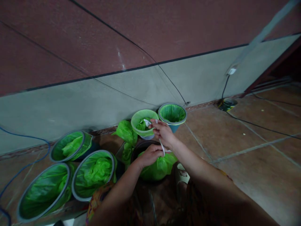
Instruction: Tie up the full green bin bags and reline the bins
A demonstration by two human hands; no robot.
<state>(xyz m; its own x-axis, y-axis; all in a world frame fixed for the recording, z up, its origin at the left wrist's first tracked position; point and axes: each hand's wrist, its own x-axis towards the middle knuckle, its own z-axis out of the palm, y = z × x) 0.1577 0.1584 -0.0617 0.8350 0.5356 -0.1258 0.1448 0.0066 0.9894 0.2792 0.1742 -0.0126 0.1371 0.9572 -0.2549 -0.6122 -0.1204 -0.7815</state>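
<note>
Head view: left hand [151,155], center, fingers pinched on white strip [161,146] at top of bulging green bag [156,168]. Right hand [162,133], just above it, fingers curled in around same strip; exact grip can't be told. Bag sits in dark bucket [134,153], lower center, between the forearms. Loose green bag [127,132] just left of pale green bin [142,114], beyond the hands. Grey-rimmed bin [185,116] beside that, to the right. Three green-lined bins [73,185] cluster lower left. Blue cable [49,148] at left edge, wall [141,83] behind, tiled floor [202,135] right.
</note>
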